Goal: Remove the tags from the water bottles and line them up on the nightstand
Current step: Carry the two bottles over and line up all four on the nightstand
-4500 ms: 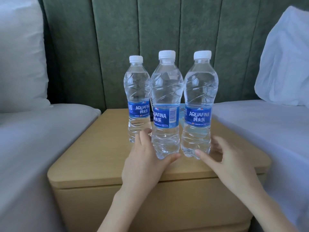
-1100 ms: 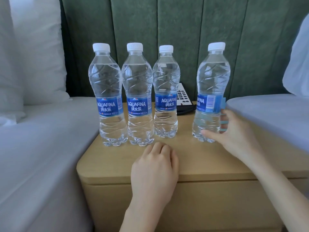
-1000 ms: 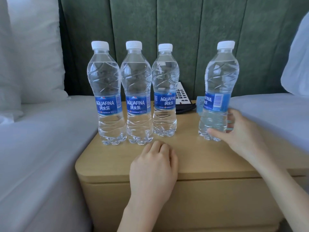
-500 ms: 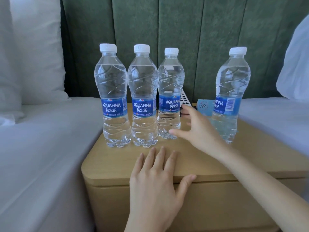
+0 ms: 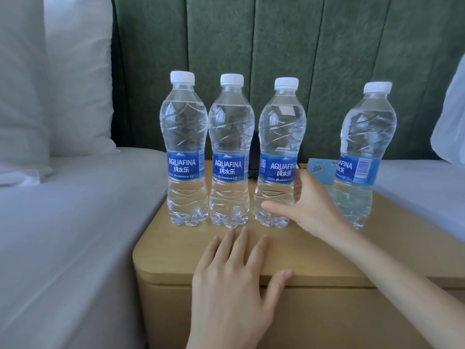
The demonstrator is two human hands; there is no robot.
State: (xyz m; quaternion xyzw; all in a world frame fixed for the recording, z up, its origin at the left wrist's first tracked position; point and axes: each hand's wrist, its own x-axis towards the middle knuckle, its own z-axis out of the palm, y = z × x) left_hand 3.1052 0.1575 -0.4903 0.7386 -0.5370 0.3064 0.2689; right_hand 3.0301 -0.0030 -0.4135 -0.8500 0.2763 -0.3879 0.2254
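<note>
right hand [image 5: 312, 210] curled low round the third bottle [image 5: 279, 137], probably best slid upright into line; left hand [image 5: 231, 280] lay flat.

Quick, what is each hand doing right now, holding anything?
Left hand: open, flat on the light wooden nightstand.
Right hand: curled round the third clear plastic water bottle from the left.

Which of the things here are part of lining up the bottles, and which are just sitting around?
In the job: left bottle, second bottle, third bottle, right bottle; nightstand; right hand gripping the third bottle; left hand flat on the nightstand.
Lying about: blue no-smoking card, pillow, green headboard, bed.
</note>
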